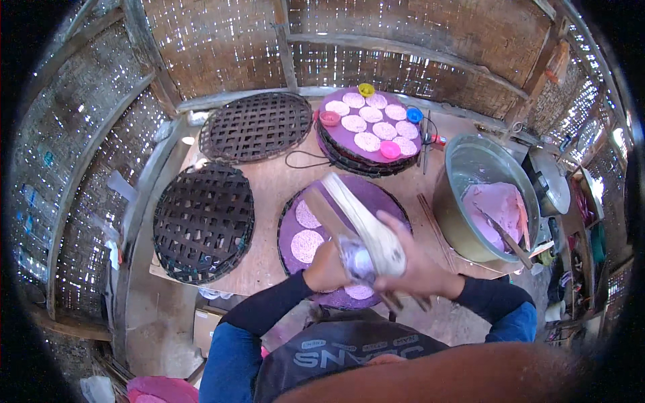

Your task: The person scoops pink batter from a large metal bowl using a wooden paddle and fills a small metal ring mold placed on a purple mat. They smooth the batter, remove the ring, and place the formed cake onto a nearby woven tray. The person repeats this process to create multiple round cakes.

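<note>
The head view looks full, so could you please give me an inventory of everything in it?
wooden tool: 1, pale and brown, over the near purple tray
purple trays: 2, purple-topped, far and near on the table
discs: many, pinkish white, on both purple trays
cups: 4, yellow, blue, pink and red, around the far purple tray
lattice trays: 2 showing, dark, table's left
tub: 1, greenish, right
dough: 1 mass, pink, inside the tub
table: 1, light brown, centre
walls: several, brown woven, all around
clutter: uncounted, mixed colours, far right
sleeves: 2, blue and black, below
left hand: 1, gripping the wooden tool
right hand: 1, blurred, against the wooden tool
</note>
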`<state>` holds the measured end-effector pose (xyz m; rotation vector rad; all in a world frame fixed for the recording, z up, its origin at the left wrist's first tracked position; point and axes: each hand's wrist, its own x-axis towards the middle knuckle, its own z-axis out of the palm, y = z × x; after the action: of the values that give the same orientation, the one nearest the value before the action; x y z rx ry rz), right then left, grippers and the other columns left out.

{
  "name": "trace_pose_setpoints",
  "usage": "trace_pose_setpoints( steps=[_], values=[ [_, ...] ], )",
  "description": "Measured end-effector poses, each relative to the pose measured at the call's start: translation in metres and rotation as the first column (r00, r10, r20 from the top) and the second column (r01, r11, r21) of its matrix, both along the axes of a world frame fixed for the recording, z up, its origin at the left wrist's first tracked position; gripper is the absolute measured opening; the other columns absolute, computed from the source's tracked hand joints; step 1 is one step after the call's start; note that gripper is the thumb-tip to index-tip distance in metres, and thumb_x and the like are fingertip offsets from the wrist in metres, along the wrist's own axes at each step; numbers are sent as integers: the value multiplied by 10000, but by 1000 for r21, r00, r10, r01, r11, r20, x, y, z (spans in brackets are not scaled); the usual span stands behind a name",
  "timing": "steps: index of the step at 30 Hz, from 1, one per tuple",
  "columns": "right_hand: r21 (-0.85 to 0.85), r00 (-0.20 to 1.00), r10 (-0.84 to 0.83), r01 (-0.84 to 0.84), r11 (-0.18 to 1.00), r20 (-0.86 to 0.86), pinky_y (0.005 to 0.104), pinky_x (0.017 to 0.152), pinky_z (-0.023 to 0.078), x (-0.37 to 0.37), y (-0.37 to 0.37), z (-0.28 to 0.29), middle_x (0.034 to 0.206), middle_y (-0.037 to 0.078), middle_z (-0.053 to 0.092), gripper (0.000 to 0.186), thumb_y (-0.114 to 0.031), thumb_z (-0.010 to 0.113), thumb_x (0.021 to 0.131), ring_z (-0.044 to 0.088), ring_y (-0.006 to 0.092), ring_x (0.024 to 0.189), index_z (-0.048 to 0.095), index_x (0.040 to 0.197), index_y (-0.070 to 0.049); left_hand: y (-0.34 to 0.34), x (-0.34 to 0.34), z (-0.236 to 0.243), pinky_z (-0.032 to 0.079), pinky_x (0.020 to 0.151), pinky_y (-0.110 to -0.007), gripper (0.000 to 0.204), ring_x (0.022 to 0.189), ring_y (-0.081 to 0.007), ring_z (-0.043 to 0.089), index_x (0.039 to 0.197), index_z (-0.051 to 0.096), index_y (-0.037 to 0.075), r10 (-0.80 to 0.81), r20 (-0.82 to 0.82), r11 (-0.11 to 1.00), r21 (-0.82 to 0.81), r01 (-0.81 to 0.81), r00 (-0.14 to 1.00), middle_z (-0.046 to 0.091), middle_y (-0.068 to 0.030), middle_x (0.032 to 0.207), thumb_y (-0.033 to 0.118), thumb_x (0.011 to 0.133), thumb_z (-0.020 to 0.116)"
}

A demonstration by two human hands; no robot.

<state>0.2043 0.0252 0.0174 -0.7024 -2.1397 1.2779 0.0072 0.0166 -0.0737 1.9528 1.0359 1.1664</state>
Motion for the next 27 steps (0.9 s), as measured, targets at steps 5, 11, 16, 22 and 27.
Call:
trace_pose_setpoints(
  steps=[5, 11, 16, 22, 27],
  values=[
    [-772, 997, 79, -39, 635, 14, 302, 1042, 268, 34, 38, -2, 1342, 122, 380, 635, -455, 349, 929, 368, 184, 1227, 288, 1342, 24, 61, -23, 26, 411, 890, -342, 680, 1051, -254, 534, 1169, 493, 38, -126, -124, 992, -41, 122, 984, 570, -132, 1107, 251, 583, 763],
    [-817, 971, 187, 14, 576, 149, 284, 915, 392, 42, 69, -11, 1198, 113, 492, 699, -549, 378, 885, 513, 164, 1035, 340, 1314, 2, 101, -59, 48, 276, 1025, -397, 776, 1267, -284, 323, 1329, 346, 32, -281, 897, 874, 92, 478, 341, 372, -126, 1349, 469, 738, 594],
    [-880, 933, 332, -39, 474, 137, 279, 778, 459, 35, 88, -36, 1050, 89, 549, 742, -631, 341, 858, 563, 153, 872, 391, 1276, -19, 112, -58, 5, 297, 989, -402, 650, 1173, -301, 378, 1267, 435, 82, -359, 932, 745, 314, 589, -43, 458, -84, 1130, 544, 810, 406],
    [-896, 928, 304, 66, 439, 217, 293, 777, 460, 20, 91, -54, 1102, 83, 538, 753, -654, 283, 859, 554, 160, 885, 411, 1260, -30, 97, -56, -21, 387, 851, -391, 370, 914, -266, 481, 1006, 563, 128, -116, 993, 846, 102, 523, -6, 470, -34, 895, 420, 834, 416],
    [-847, 887, 377, 30, 530, 267, 290, 764, 456, 19, 96, -76, 1059, 80, 560, 705, -614, 260, 890, 555, 162, 872, 427, 1259, -37, 92, -62, -32, 405, 777, -376, 290, 869, -264, 490, 845, 562, 119, -64, 991, 817, 120, 564, -117, 497, -28, 787, 372, 831, 422]
  ],
)
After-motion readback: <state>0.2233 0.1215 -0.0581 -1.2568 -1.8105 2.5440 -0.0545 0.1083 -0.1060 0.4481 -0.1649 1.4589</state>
